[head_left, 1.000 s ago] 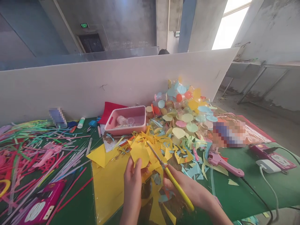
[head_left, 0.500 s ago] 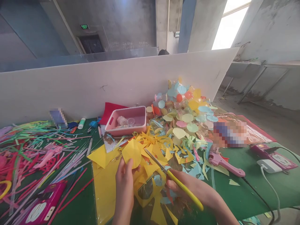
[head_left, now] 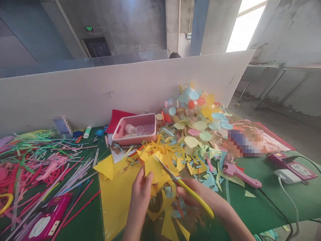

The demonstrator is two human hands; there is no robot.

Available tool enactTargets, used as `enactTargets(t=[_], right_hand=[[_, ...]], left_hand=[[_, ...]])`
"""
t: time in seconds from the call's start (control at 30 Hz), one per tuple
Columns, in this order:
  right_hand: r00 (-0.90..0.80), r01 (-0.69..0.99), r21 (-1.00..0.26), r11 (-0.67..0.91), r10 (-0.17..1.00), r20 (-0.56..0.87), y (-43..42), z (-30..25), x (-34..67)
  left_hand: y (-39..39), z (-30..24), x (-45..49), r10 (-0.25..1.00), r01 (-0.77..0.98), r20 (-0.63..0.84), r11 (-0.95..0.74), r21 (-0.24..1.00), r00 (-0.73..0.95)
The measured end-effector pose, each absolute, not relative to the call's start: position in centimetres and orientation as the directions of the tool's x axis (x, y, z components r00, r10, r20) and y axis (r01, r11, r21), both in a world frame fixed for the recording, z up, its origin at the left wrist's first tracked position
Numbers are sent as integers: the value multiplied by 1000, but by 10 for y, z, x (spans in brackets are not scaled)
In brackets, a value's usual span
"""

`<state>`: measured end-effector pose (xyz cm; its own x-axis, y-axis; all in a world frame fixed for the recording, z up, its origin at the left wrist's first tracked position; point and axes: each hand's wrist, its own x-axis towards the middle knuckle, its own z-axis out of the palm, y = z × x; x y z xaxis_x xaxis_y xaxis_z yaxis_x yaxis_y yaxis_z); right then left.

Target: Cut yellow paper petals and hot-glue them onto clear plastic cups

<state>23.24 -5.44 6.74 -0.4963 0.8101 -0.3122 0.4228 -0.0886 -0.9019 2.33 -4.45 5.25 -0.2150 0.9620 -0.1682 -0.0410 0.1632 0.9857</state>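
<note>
My left hand (head_left: 143, 185) pinches a piece of yellow paper (head_left: 153, 169) between thumb and fingers, holding it up over the table. In my right hand (head_left: 194, 192) is a pair of scissors (head_left: 197, 197) with yellow handles, its blades pointing up and left along the paper's right edge. Whether the blades are parted I cannot tell. Yellow paper scraps (head_left: 173, 157) lie heaped behind both hands, and a large yellow sheet (head_left: 115, 201) lies flat to the left. More cut yellow offcuts (head_left: 168, 224) lie below the scissors.
A pink bin (head_left: 134, 139) holds clear plastic cups. Right of it rises a pile of cups with coloured paper discs (head_left: 200, 125). A pink glue gun (head_left: 242, 175) with a cord lies at right, near a power strip (head_left: 293, 167). Coloured strips (head_left: 50, 164) cover the left.
My left hand has moved right with the yellow paper, bringing it up to the scissor blades. The scissors have shifted only slightly.
</note>
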Motion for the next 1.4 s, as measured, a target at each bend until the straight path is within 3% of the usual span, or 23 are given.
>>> enactTargets(t=[0.13, 0.3, 0.47, 0.7, 0.83, 1.0, 1.17, 1.4], right_hand=[[-484, 354, -920, -169, 809, -334, -54, 60, 234], [-612, 282, -957, -65, 756, -231, -57, 63, 244], [-617, 322, -946, -41, 749, -243, -57, 69, 247], [-561, 311, -942, -126, 776, -289, -53, 64, 241], [-518, 331, -931, -156, 795, -317, -51, 62, 239], [-539, 308, -942, -131, 792, -286, -53, 67, 241], [-563, 359, -931, -65, 781, -271, -57, 74, 246], [-571, 379, -925, -29, 780, -258, -58, 80, 244]], left_hand=[[-44, 53, 24, 956, -72, -190, 178, 981, -222], [-44, 56, 27, 961, -39, -172, 167, 985, -217], [-45, 63, 32, 953, -31, -154, 152, 988, -260], [-46, 75, 28, 940, 42, -185, 205, 978, -288], [-47, 78, 34, 946, -36, -208, 206, 978, -248], [-48, 72, 43, 945, -203, -208, 158, 966, -254], [-46, 67, 38, 925, -168, -218, 172, 971, -311], [-50, 77, 41, 959, -130, -160, 132, 983, -234]])
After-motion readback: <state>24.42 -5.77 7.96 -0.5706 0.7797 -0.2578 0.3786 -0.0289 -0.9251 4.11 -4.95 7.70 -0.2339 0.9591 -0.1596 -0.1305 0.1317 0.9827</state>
